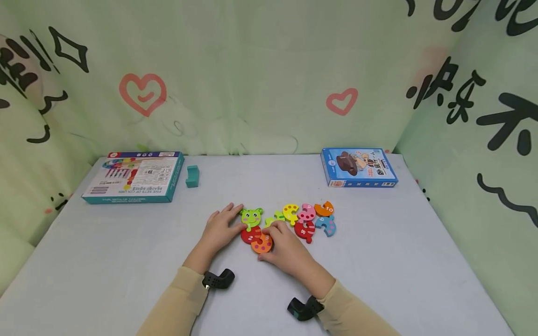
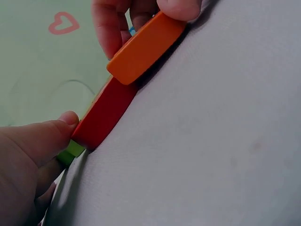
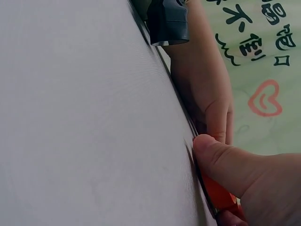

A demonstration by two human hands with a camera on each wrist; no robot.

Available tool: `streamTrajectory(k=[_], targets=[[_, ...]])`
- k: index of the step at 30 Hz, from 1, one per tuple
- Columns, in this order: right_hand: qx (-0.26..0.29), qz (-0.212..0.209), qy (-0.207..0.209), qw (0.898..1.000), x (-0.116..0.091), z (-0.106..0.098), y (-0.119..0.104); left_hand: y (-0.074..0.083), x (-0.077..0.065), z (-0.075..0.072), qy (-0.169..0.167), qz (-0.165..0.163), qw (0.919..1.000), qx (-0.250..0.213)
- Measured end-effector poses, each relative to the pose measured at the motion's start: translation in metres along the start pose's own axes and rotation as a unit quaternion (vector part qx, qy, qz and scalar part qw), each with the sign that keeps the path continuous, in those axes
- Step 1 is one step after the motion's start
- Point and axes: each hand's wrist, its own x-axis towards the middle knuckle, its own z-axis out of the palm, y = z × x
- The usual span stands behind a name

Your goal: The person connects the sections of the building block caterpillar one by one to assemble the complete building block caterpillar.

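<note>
A green animal-face puzzle piece [image 1: 251, 217] lies against a red piece [image 1: 248, 235] marked 2. My left hand [image 1: 219, 229] holds the green piece, its fingers along the far left side and its thumb at the seam with the red one. The thumb tip [image 2: 69, 117] shows there in the left wrist view. An orange spotted piece [image 1: 262, 244] overlaps the red piece's edge, slightly raised in the left wrist view. My right hand [image 1: 290, 247] pinches this orange piece between thumb and fingers. Part of a light green piece [image 1: 275, 217] shows behind the right hand.
Right of the hands lie a yellow piece [image 1: 290, 212], a pink piece [image 1: 307, 213], a red striped piece [image 1: 305, 231], an orange piece [image 1: 324, 209] and a blue piece [image 1: 327, 226]. Farther back are a teal block [image 1: 192, 176], a white-and-teal box [image 1: 134, 177] and a blue box [image 1: 359, 167].
</note>
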Motion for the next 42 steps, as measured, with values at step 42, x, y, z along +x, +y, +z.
streamTrajectory(k=[42], targets=[[-0.117, -0.008, -0.105, 0.988, -0.003, -0.019, 0.035, -0.002, 0.001, 0.001, -0.001, 0.000, 0.9999, -0.011]])
